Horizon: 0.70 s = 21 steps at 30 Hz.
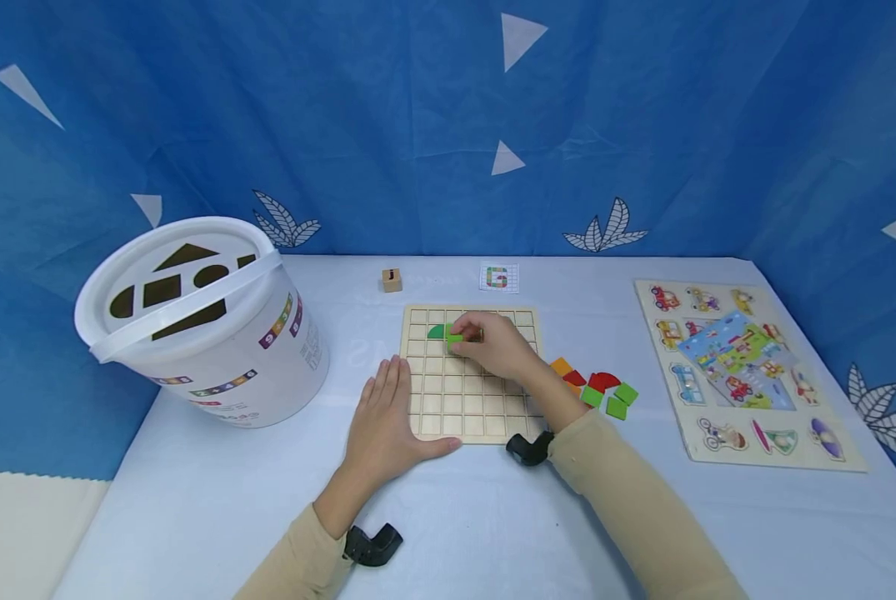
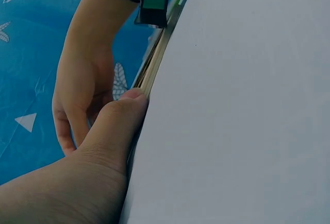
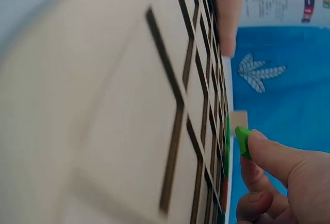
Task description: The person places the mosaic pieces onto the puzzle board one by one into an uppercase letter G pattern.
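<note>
1. Head view: The right hand [image 1: 496,346] pinches a green tile [image 1: 454,338] between thumb and fingers; the tile sits at its nine o'clock, over the upper part of the gridded board [image 1: 463,404]. A dark green quarter-round [image 1: 436,332] lies on the board just beside the tile, at nine o'clock. The left hand [image 1: 386,421] lies with fingers straight and thumb spread, touching the board at its eight o'clock. Loose pieces [image 1: 616,407] rest on the desk [image 1: 448,525] at the right hand's four o'clock, the pattern card [image 1: 498,278] at twelve.

2. Left wrist view: The left hand's thumb touches the board's edge. The right hand hangs at its eleven o'clock; what it pinches cannot be told here.

3. Right wrist view: The green tile is at the right hand's ten o'clock, a narrow gap from the board. The left hand's fingers appear at eleven.
</note>
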Tool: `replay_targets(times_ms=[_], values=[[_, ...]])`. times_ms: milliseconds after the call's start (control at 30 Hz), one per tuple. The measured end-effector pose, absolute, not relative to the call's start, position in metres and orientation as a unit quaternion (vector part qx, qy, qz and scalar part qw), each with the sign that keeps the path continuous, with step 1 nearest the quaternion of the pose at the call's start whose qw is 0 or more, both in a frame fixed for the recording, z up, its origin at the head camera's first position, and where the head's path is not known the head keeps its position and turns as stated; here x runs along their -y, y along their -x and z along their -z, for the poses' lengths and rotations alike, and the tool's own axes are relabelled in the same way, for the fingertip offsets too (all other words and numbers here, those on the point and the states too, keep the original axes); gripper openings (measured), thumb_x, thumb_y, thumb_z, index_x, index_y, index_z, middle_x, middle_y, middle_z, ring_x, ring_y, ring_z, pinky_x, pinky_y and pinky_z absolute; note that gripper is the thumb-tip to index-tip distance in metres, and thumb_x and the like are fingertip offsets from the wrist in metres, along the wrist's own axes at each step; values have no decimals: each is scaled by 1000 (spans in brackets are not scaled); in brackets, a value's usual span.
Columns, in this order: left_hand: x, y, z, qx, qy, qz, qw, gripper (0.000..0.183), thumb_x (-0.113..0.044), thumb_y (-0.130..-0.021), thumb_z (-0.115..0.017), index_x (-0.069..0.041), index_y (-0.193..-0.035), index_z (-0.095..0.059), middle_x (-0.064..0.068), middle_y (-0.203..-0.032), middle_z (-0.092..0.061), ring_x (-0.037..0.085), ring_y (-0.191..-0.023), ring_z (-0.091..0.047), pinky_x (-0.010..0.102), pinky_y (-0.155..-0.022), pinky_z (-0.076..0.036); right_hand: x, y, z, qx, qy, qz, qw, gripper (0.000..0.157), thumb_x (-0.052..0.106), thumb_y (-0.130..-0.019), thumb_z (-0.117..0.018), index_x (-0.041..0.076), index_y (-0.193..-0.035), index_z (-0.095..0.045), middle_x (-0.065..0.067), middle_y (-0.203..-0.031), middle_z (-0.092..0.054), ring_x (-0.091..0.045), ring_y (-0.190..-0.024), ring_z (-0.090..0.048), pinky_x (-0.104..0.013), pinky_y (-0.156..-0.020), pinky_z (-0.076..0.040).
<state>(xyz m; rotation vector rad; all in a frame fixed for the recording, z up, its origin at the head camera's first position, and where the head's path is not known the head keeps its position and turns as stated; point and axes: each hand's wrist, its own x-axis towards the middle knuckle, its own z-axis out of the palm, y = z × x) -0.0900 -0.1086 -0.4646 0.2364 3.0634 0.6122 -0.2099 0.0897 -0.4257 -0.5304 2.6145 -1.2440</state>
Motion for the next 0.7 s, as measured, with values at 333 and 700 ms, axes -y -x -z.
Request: replay_targets(times_ms=[333, 700], values=[[109, 91, 465, -978, -81, -195, -1, 139, -91, -63, -59, 0, -158, -13, 15, -167, -12, 29, -156, -8, 49, -126, -13, -62, 210, 430, -905, 197, 367, 81, 11, 23, -90, -75, 22, -99, -69, 6, -89, -66, -13, -82, -59, -30, -78, -51], [110, 90, 466, -977, -83, -194, -3, 140, -92, -63, -58, 0, -158, -13, 15, -167, -12, 29, -156, -8, 49, -126, -13, -55, 206, 428, -928, 228, 290, 52, 15, 26, -91, -73, 20, -105, -70, 5, -101, -63, -12, -91, -59, -31, -82, -52]])
